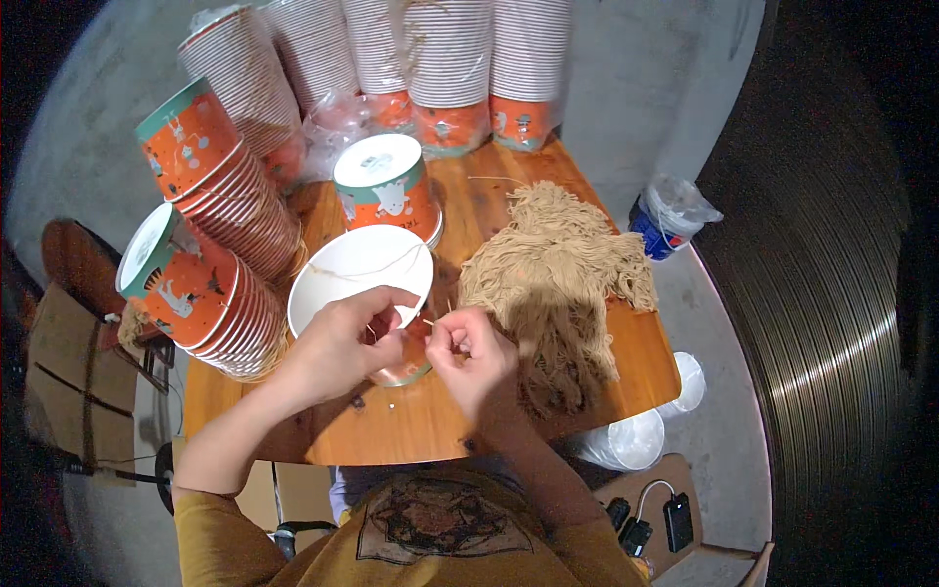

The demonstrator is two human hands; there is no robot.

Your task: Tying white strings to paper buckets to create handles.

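Grey concrete floor surrounds a small wooden table (411,421), seen from above, with the person's forearms entering from the near edge. An open paper cup (359,269) lies tilted on the table just beyond the hands, its white inside facing up and toward the person, its orange base hidden below the left hand. The left hand (337,342) curls over the cup's near rim, fingers clenched on the rim and on a thin string (377,269) that crosses the white interior toward the far right. The right hand (469,357) sits just right of the cup, touching or nearly touching the left, thumb and forefinger pinched on the near end of a string; whether it is the same strand I cannot tell. The cup's mouth thus lies far-left of the right fingertips, and the left hand is the nearer one to it.

Right of the hands, a heap of tan string lengths (558,279) spreads over the table's right half, close to the right hand. An upside-down cup stack (386,186) stands just beyond the open cup. Two long stacks of orange cups (210,245) lie on their sides at the left, crowding the cup's left flank. Taller wrapped stacks (440,59) line the far edge. A blue and white container (660,230) stands on the floor at right.
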